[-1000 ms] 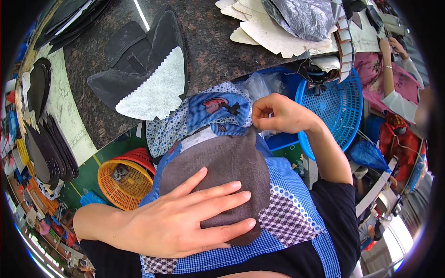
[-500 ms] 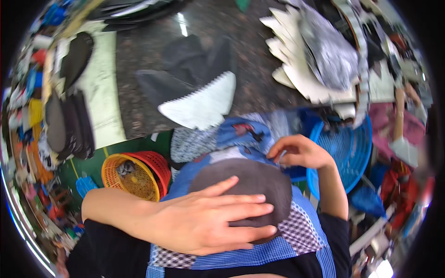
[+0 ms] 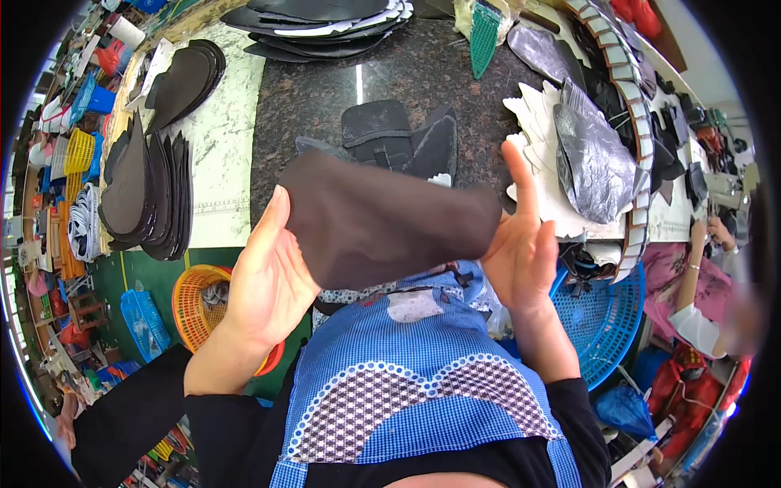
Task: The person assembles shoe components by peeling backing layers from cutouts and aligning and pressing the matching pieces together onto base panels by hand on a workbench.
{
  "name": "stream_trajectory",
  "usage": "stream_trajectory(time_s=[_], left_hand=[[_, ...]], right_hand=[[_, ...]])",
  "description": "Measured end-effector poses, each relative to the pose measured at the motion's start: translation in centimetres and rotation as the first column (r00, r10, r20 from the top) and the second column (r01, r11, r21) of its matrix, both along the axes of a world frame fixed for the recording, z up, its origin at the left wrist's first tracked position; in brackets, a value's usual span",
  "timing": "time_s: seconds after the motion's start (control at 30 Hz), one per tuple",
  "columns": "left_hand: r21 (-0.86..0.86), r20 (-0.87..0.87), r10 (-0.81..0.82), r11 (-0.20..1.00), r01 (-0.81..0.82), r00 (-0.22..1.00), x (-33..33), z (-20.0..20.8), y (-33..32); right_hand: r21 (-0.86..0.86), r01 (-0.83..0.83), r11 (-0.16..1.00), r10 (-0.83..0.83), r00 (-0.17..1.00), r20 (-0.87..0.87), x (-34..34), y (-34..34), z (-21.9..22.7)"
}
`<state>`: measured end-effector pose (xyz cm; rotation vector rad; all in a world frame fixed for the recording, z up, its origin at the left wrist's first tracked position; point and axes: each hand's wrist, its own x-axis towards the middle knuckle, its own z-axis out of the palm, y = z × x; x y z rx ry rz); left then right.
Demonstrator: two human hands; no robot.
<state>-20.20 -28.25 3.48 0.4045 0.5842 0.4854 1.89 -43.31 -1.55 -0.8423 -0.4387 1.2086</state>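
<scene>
A dark brown, leather-like sheet piece [image 3: 390, 220] is held up over my apron, spanning both hands, its surface bowed and slightly blurred. My left hand [image 3: 272, 285] grips its left end, thumb along the edge and the other fingers hidden behind. At the right end, my right hand [image 3: 525, 252] supports the piece from the side, with one finger raised and another bent. Beyond the piece lies a stack of black cut pieces [image 3: 378, 134] on the dark speckled table [image 3: 301, 98]; a toothed white edge peeks out there.
Dark cut pieces [image 3: 167, 195] stand in stacks at left. White toothed pieces [image 3: 529, 130] lie at right beside silvery-black sheeting [image 3: 598, 154]. Below are an orange basket [image 3: 185, 297] and a blue basket [image 3: 598, 342]. Another person's arm [image 3: 691, 276] shows at far right.
The dark piece has risen from my lap into the air. My left hand went from lying flat on it to gripping its left end; my right hand now meets its right end.
</scene>
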Motion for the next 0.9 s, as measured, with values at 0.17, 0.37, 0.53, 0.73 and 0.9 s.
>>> stream_trajectory(time_s=[0.17,0.37,0.53,0.73,0.9], left_hand=[[0.201,0.013,0.145,0.969,-0.145,0.989,0.7,-2.8,0.3],[0.9,-0.062,0.366,0.422,-0.107,0.928,2.4,-5.3,1.6],[0.998,-0.059,0.389,0.044,0.046,0.919,1.5,-4.3,3.7],[0.995,0.038,0.289,-0.099,-0.01,0.957,-3.0,-2.1,-0.1],[0.977,-0.1,0.469,-0.123,0.177,0.877,-2.4,-6.0,0.1]], right_hand=[[-0.008,0.142,0.99,-0.088,0.657,0.749,0.4,2.2,-0.1],[0.097,0.189,0.977,-0.148,0.278,0.949,1.7,4.5,0.0],[0.35,0.143,0.926,-0.33,-0.141,0.933,3.2,6.2,2.5],[0.49,-0.101,0.866,-0.476,0.14,0.868,2.6,0.4,6.0],[0.253,0.127,0.959,-0.277,0.236,0.931,0.6,1.3,2.5]])
